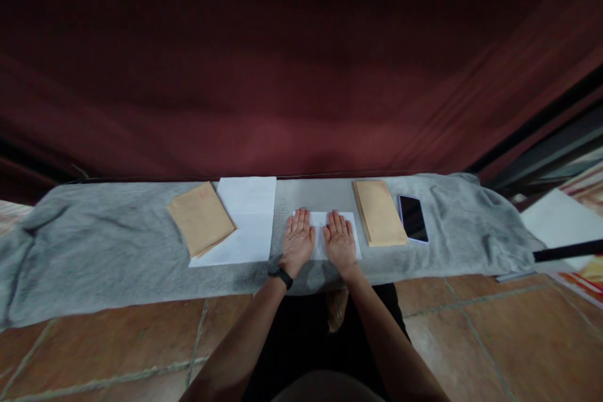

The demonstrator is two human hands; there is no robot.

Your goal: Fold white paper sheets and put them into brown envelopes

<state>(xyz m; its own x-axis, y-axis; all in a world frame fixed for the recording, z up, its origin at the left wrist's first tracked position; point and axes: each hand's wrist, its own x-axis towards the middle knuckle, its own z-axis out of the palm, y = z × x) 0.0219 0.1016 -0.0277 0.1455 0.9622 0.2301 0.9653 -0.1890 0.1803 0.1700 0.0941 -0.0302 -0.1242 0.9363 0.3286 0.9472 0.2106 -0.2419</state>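
Observation:
A folded sheet of white paper (319, 252) lies on the grey cloth in front of me. My left hand (298, 240) rests flat on its left part, fingers stretched out and pointing away from me. On the right part lies my right hand (340, 241), also flat with its fingers extended. Both palms face down and cover much of the paper, with a narrow strip showing between them. Just right of my right hand is a stack of brown envelopes (380, 213).
Left of me, more brown envelopes (200, 217) partly cover larger white sheets (252, 213). A phone (413, 218) lies beside the right stack. Everything sits on a narrow surface draped with grey cloth (127, 232), and a dark red curtain (282, 107) hangs behind it.

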